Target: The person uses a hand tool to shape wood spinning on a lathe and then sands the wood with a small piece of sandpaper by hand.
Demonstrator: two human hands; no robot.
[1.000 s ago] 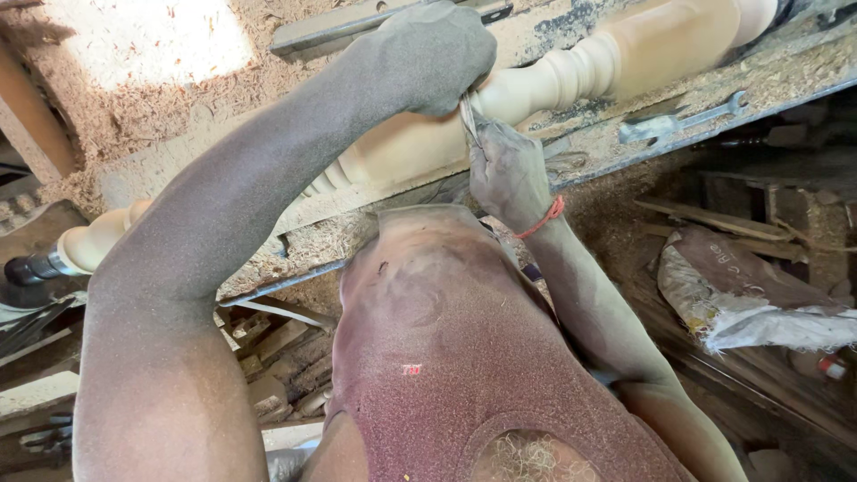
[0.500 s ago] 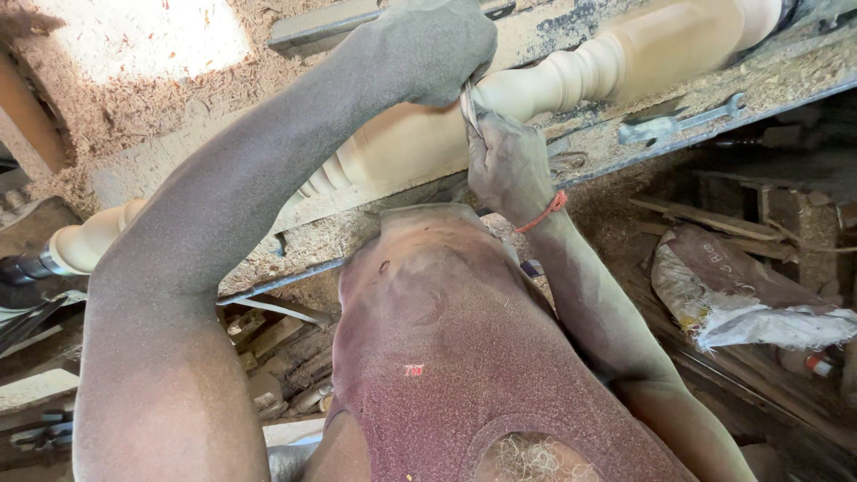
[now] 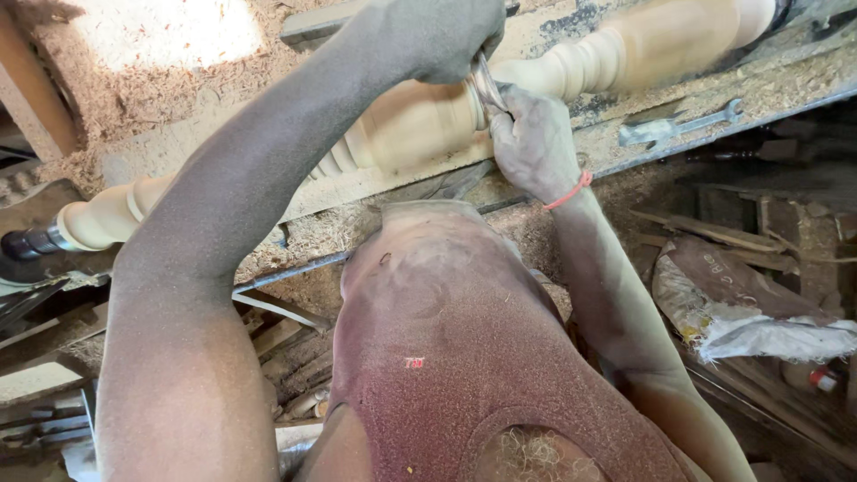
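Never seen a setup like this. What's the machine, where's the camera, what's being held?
There is one view, from a camera worn on the person's head, looking down past the dusty red shirt at both hands.

The machine is a wood lathe: a long pale wooden spindle, already shaped with beads and curves, lies across it, held at the left end by a dark metal fitting.

The left hand and right hand meet at the spindle's middle. Both close around a thin, shiny metal tool whose tip rests against the wood. The grip covers most of the tool, so I cannot tell its exact kind.

On the lathe bed lie sawdust and a metal wrench. A crumpled sack sits lower right among wood scraps.
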